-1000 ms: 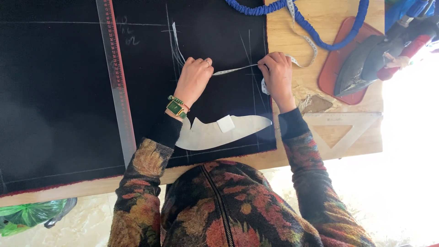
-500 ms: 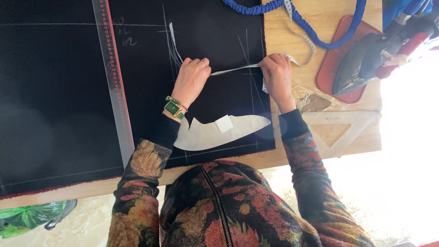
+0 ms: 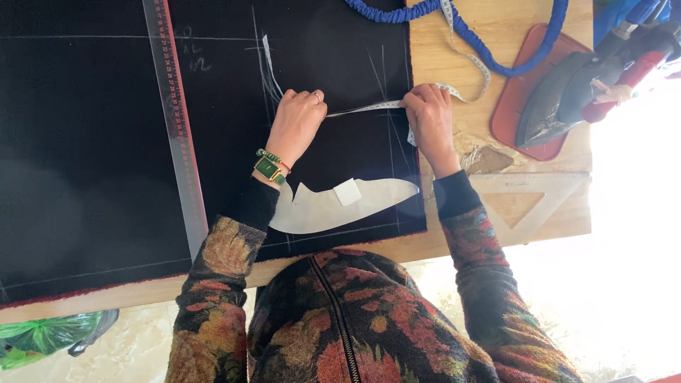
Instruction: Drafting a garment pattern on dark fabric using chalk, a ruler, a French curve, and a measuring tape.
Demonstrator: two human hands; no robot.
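Right now your two hands stretch a white measuring tape (image 3: 365, 108) flat across the black cloth (image 3: 92, 142): your left hand (image 3: 296, 124), the one with the green wristwatch (image 3: 269, 167), presses one end down with curled fingers, and your right hand (image 3: 428, 120) pinches the tape near the cloth's edge. The taut stretch runs almost straight from hand to hand, tilted slightly, and its loose remainder curls away past your right hand over the bare wooden tabletop (image 3: 496, 42). Chalk lines (image 3: 266, 67) cross the cloth beside your left hand, with a few faint chalk marks further out that are too small to read. A pale curved paper pattern (image 3: 333, 209) with a small white square on it lies just below the tape, near your wrists. A long ruler with a red edge (image 3: 174, 120) lies across the cloth, well apart from your left hand. Beyond the cloth's edge, a wooden set square (image 3: 528, 202) sits near your right forearm, and an iron (image 3: 574, 92) rests on a red mat (image 3: 518, 106) with a blue cord (image 3: 461, 32) looping nearby. Open cloth lies wide beyond the ruler; the wooden strip by your right hand is more crowded.
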